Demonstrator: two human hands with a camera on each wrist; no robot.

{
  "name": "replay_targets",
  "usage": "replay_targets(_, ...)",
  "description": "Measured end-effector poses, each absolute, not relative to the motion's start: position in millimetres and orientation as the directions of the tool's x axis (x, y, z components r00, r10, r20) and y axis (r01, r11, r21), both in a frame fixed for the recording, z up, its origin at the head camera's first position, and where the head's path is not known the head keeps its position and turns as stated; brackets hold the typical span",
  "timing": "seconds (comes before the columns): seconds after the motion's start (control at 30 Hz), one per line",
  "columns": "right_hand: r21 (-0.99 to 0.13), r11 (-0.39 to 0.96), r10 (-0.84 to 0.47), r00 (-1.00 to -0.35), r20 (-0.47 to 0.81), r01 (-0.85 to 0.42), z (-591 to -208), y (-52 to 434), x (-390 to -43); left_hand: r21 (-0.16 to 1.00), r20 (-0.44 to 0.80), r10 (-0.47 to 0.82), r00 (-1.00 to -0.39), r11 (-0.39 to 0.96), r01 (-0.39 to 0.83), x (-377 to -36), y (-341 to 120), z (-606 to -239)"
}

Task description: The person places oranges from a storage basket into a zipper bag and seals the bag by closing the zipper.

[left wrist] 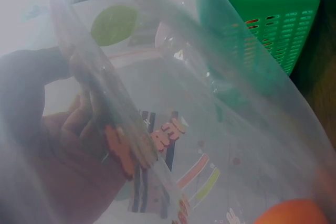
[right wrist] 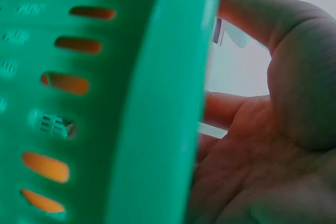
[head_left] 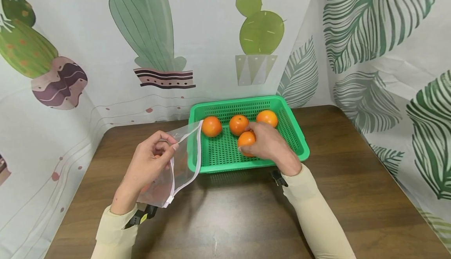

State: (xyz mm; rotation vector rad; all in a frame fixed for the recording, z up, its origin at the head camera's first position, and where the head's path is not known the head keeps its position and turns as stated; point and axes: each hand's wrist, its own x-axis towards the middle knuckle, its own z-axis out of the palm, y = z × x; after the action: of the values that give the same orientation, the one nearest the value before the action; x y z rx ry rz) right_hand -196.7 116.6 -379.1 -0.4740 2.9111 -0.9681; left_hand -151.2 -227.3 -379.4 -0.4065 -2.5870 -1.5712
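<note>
Bskt (head_left: 243,168): 4 oranges (head_left: 211,126), 1 in R hand (head_left: 269,141) grip; bag (head_left: 184,169) in L hand (head_left: 145,159) pinch

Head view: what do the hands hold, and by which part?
Left hand: the clear zip bag, pinched at its zippered mouth edge. Right hand: the nearest orange fruit in the green basket, gripped by its sides.

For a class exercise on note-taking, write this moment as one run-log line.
left grip: pinches clear slider bag | right grip: holds front orange fruit | green basket: also contains three other orange fruits
</note>
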Motion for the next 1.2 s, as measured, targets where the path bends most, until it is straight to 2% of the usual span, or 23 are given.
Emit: replay_targets(1.2, -0.603, 0.744, -0.323, -0.945, 0.054, -0.289, -367, 96, -190, 0.863, 0.201, 0.188, -0.961, 0.431, 0.264, -152, -226, -381)
